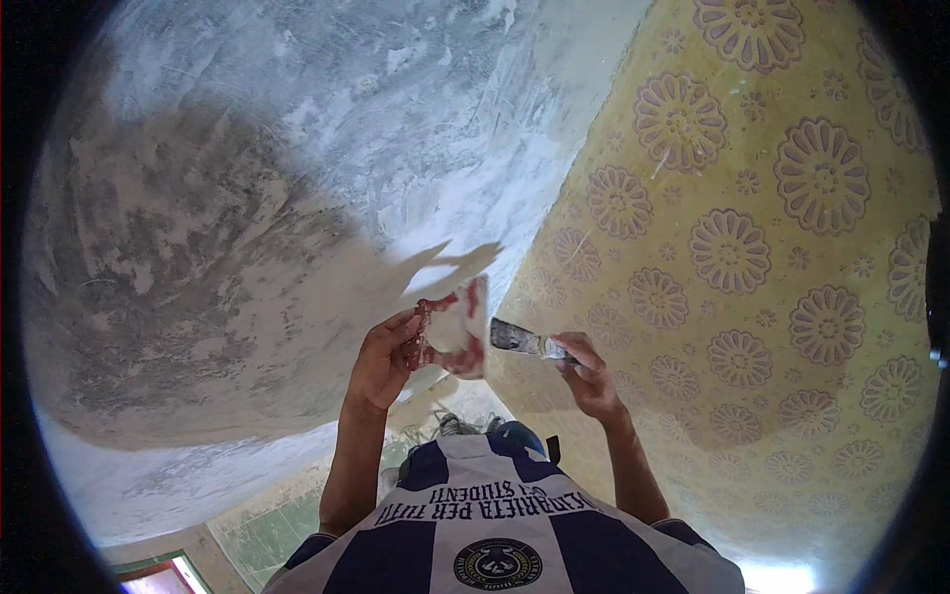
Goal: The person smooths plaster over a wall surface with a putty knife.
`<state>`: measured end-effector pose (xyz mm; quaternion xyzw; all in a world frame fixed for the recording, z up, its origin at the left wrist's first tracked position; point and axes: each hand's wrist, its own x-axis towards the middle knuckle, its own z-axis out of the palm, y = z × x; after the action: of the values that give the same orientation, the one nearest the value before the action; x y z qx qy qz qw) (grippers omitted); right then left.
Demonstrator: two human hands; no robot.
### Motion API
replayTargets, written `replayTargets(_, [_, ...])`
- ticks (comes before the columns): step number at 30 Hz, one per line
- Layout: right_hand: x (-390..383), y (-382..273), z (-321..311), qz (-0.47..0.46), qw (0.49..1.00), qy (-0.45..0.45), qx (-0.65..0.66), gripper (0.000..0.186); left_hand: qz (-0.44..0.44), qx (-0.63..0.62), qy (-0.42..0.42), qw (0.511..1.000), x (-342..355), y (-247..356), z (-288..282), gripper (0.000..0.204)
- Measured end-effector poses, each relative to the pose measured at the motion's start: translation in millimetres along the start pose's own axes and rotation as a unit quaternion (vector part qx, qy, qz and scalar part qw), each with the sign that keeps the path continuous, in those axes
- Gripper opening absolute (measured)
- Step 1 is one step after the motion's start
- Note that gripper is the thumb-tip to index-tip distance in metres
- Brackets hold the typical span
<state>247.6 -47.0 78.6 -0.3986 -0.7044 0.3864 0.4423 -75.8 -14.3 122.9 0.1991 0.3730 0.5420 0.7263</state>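
Note:
My left hand grips a flat, red-edged piece smeared with white paste, held upright near the middle of the view. Just to its right, my right hand is closed on a putty knife, whose dark metal blade points left toward that piece, close to its edge. Behind both hands, a grey and white plastered surface meets a yellow surface with purple flower patterns along a diagonal line. Shadows of hand and tool fall on the pale plaster.
Below my hands my striped shirt fills the lower middle. Beyond it is a worn wall with green tile-like squares and a doorway at the lower left. A bright light shows at the lower right.

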Motion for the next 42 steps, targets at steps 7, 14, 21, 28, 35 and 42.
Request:
replayTargets(7, [-27.6, -2.9, -23.3, 0.14, 0.989, 0.056, -0.005, 0.032, 0.094, 0.025, -0.022, 0.995, -7.0, -5.3, -2.7, 0.027])
replayTargets(14, [-37.0, -68.4, -11.5, 0.281, 0.944, 0.008, 0.172, 0.04, 0.18, 0.048, 0.036, 0.982, 1.6, -31.7, 10.9, 0.019])
replayTargets(21, [-32.8, -77.9, 3.1, 0.335, 0.924, 0.054, 0.177, 0.042, 0.187, 0.058, 0.006, 0.981, 10.1, -47.4, 13.9, 0.02])
replayTargets(28, [-22.6, -78.4, 2.3, 0.345, 0.919, 0.05, 0.182, 0.043, 0.214, 0.19, 0.0, 0.958, 13.9, -47.6, 11.6, 0.02])
replayTargets(35, [1.2, -90.1, 4.9, 0.321, 0.926, 0.024, 0.197, 0.043, 0.226, 0.196, -0.025, 0.954, 14.8, -51.3, 5.2, 0.019])
replayTargets(42, [24.7, -87.1, 12.6, 0.179, 0.897, 0.035, 0.402, 0.042, 0.126, 0.075, 0.024, 0.989, 16.0, -56.7, -13.7, 0.022])
